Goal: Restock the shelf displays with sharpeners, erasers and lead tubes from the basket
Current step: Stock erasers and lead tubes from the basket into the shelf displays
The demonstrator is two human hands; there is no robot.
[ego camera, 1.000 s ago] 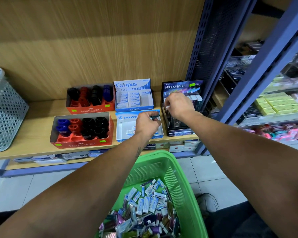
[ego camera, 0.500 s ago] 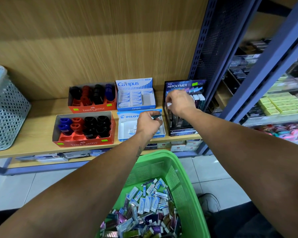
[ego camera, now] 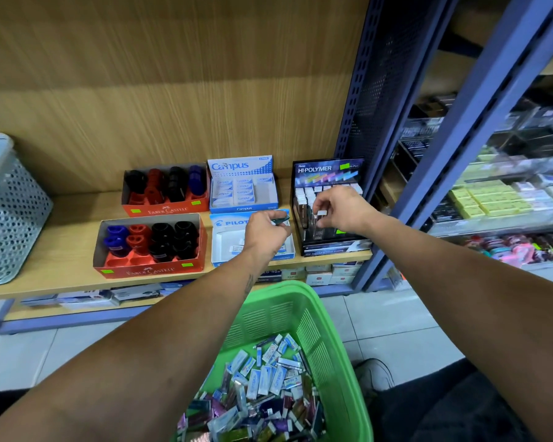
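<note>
My right hand [ego camera: 340, 210] pinches a white-capped lead tube [ego camera: 321, 214] over the front rows of the black Hi-Polymer lead display [ego camera: 328, 169] at the right end of the wooden shelf. Over the nearly empty Pilot eraser box [ego camera: 225, 237], my left hand [ego camera: 264, 232] is closed on a few dark lead tubes [ego camera: 280, 220]. Below my arms, the green basket [ego camera: 342, 346] holds several erasers and lead tubes. Two red Faber-Castell sharpener boxes [ego camera: 147, 269] and a blue Campus eraser box [ego camera: 243, 186] sit to the left.
A grey perforated bin [ego camera: 10, 218] stands at the shelf's left end. A blue metal upright [ego camera: 380, 122] borders the lead display on the right, with more stocked shelves [ego camera: 498, 199] beyond. Boxes lie on the lower shelf [ego camera: 300, 275]. My shoe [ego camera: 375, 374] is on the tiled floor.
My right hand has drawn back from the rear of the lead display to its front rows, now with a white-capped tube in its fingers. The left hand stays put.
</note>
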